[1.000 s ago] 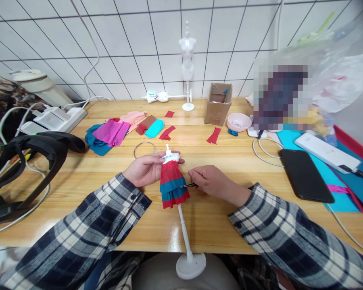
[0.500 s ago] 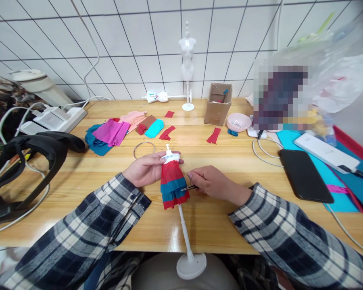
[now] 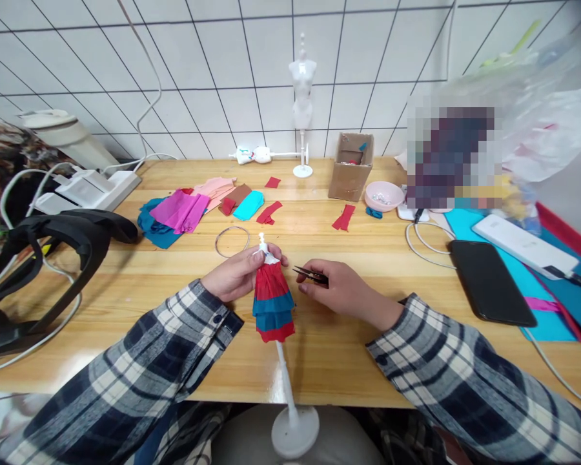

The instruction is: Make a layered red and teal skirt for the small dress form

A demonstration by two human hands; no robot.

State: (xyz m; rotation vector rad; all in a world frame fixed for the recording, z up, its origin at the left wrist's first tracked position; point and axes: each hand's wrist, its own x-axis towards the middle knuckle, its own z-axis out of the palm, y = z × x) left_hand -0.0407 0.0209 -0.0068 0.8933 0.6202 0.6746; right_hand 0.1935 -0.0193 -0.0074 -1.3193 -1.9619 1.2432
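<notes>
My left hand [image 3: 237, 271] is closed around the upper part of a small white dress form [image 3: 263, 244], its thumb across the chest. Red and blue crepe paper layers make a flared skirt [image 3: 274, 303] on the form. Its thin stand leans toward me, with the round base [image 3: 295, 431] past the table's front edge. To the right of the skirt, my right hand [image 3: 332, 284] grips small dark thread snips [image 3: 310, 275]. Their pointed blades are slightly apart and aim left at the form without touching it.
Crepe paper pieces [image 3: 181, 211] lie at the back left beside a ring [image 3: 232, 241]. Behind stand another dress form [image 3: 302, 97], a cardboard box [image 3: 351, 169] and a pink bowl [image 3: 384, 196] of beads. A phone [image 3: 491, 282] lies right; a black headset strap [image 3: 62, 278], left.
The dress form has shifted left and turned in my left hand, with the thumb now over its chest. The snips have moved up and away from the skirt, and their blades now show apart.
</notes>
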